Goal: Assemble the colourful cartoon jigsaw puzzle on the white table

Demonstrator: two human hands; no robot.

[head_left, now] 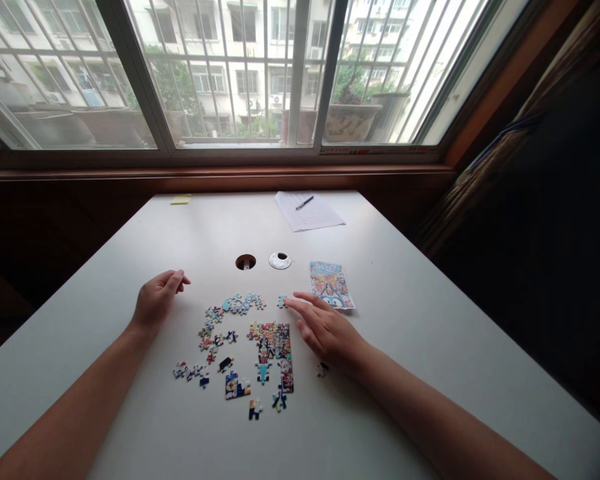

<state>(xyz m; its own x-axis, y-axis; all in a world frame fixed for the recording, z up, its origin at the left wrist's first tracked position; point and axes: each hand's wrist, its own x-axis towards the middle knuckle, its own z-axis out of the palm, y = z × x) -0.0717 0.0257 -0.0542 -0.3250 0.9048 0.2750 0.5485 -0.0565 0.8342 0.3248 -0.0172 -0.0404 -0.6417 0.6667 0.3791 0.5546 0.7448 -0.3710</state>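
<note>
My right hand (330, 330) is open, fingers stretched out low over the table. Its index fingertip is at a small light-blue puzzle piece (282, 301), touching or almost touching it. My left hand (157, 297) rests on the table at the left with its fingers curled in, and nothing shows in it. Between the hands lies a joined puzzle section (279, 337) with colourful cartoon figures. A smaller joined corner (235, 387) sits below left of it. Loose pieces (243, 305) spread in an arc above and to the left. One dark piece (323, 369) lies under my right wrist.
A printed picture sheet (327, 277) lies beyond my right hand. Farther back are a round hole (245, 262) in the white table (205, 233), a metal ring cover (280, 261), paper sheets (320, 217) with a pen (305, 203), and a yellow note (181, 199). A barred window stands behind.
</note>
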